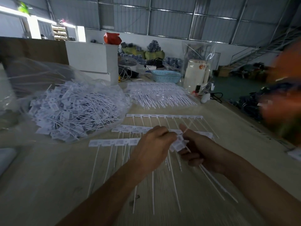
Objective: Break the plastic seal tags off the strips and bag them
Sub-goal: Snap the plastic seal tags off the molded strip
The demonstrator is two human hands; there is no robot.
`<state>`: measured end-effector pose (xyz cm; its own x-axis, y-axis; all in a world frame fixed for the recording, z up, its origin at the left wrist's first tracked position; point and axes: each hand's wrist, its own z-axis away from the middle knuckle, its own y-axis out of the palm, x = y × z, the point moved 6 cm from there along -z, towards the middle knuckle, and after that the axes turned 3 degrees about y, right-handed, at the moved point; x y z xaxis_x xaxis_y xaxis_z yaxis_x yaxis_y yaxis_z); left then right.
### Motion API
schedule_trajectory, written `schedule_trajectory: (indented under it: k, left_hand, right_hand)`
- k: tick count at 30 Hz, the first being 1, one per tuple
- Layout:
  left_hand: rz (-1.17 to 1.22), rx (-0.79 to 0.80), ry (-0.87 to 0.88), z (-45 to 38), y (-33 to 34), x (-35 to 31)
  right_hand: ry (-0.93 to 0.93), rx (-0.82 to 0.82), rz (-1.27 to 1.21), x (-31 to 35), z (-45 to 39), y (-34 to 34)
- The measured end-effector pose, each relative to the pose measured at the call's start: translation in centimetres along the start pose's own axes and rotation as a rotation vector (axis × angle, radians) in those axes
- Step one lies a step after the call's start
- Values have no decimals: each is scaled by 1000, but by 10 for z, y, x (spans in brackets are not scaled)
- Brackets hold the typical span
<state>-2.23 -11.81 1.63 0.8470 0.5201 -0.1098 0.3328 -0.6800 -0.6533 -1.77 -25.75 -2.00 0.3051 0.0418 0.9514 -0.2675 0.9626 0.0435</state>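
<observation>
- Hands meet mid-table, forearms coming in from the bottom edge; left hand (154, 144) back-up, fingers curled, pinching a white seal tag (178, 145) at its head
- right hand (200, 150) facing it, thumb up, fingers curled round the same small bunch of tags, grasping them; tails run out under the palm toward lower right
- tags held just above the wooden table (48, 176), between the two hands, heads up-left, long axis slanting down-right
- strips (164, 116) lie flat on the table, heads in rows running left-right, thin tails pointing toward the person; nearest strip (114, 142) partly covered by the left hand
- loose tag pile (73, 110) in a clear bag (32, 75) at left, tags pointing every way
- more strips stacked behind (161, 93), near a blue basket (166, 76) and a white jug (196, 74)
- exact finger contact on the tag is blurred; orange shape (283, 95) at right edge smeared, cannot make out
</observation>
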Motion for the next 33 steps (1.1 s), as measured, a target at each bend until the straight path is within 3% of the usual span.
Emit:
schedule_trajectory:
  k: [3,6,10,14,17,21,23,25,28,31,33]
  left_hand:
    - [-151,4,84,0,-3,-7]
    - [-121,25,123,-2,-1,-11]
    - [278,33,-61,-5,-1,2]
    - [443,36,-242,-4,-2,18]
    - [653,38,-394,0,-2,27]
    - [847,156,-461,7,3,33]
    - [869,163,-458,7,3,33]
    - [881,139,-436,5,4,31]
    - [795,109,-373,1,5,26]
    - [608,79,-301,2,1,26]
    - [472,121,-260,4,0,29]
  right_hand:
    - [16,97,-34,6,7,13]
    - [-18,80,-5,11,12,11]
    - [-223,-116,122,20,12,-3]
    - [-398,-225,454,28,16,-3]
    - [-439,-207,522,29,15,0]
    - [-488,-420,551,60,22,-39]
    - [-476,-425,647,68,24,-48]
    - [-399,-286,728,53,17,-32]
    - [-313,-66,639,20,6,3]
    - [-359,-37,563,12,4,12]
    - [-312,-92,363,13,3,2]
